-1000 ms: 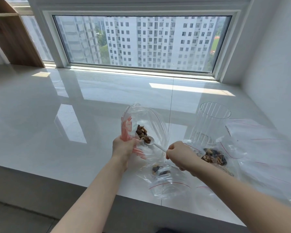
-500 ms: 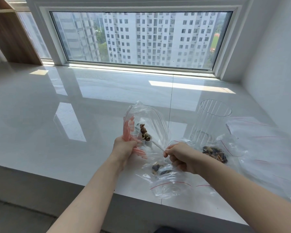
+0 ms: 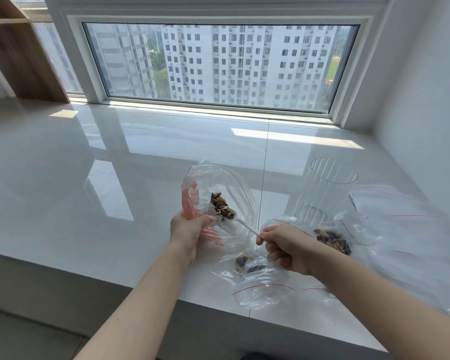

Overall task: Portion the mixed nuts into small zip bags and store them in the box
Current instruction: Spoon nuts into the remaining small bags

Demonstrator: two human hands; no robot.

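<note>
My left hand (image 3: 189, 228) grips the lower edge of a clear zip bag (image 3: 234, 188) and holds its mouth open above the counter. My right hand (image 3: 286, 248) pinches the handle of a white plastic spoon (image 3: 246, 226). The spoon's bowl sits inside the held bag, heaped with mixed nuts (image 3: 221, 205). A second small bag with a few nuts (image 3: 247, 263) lies on the counter under my hands. A larger bag of mixed nuts (image 3: 334, 241) lies open to the right. Behind it stands a clear ribbed container (image 3: 327, 193).
Several empty zip bags (image 3: 405, 229) lie spread at the right, near the wall. The glossy white counter (image 3: 89, 178) runs left and back to a window. Its front edge (image 3: 102, 279) is just below my forearms. A wooden shelf (image 3: 24, 55) stands at the far left.
The spoon has drawn back a little inside the held bag and the nuts lie heaped on its bowl. My left hand keeps its grip on the bag.
</note>
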